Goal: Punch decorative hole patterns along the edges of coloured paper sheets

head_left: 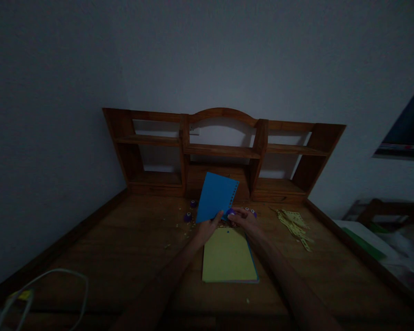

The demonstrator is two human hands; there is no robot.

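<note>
My left hand (209, 227) grips the lower edge of a blue sheet of paper (216, 195), thumb on top, tilted up above the desk. A row of punched holes runs along the sheet's right edge. My right hand (244, 219) has its fingers closed round a small purple craft punch (231, 213) at the sheet's lower right corner; whether the paper sits in its slot I cannot tell. Below my hands lies a stack of paper (229, 257) with a yellow sheet on top and a small blue scrap near its far edge.
More purple punches (188, 217) stand left and right of my hands, among small punched bits. Cut yellow paper strips (295, 223) lie to the right. A wooden shelf unit (224, 151) borders the desk's back. A white cable (64, 271) loops at the front left.
</note>
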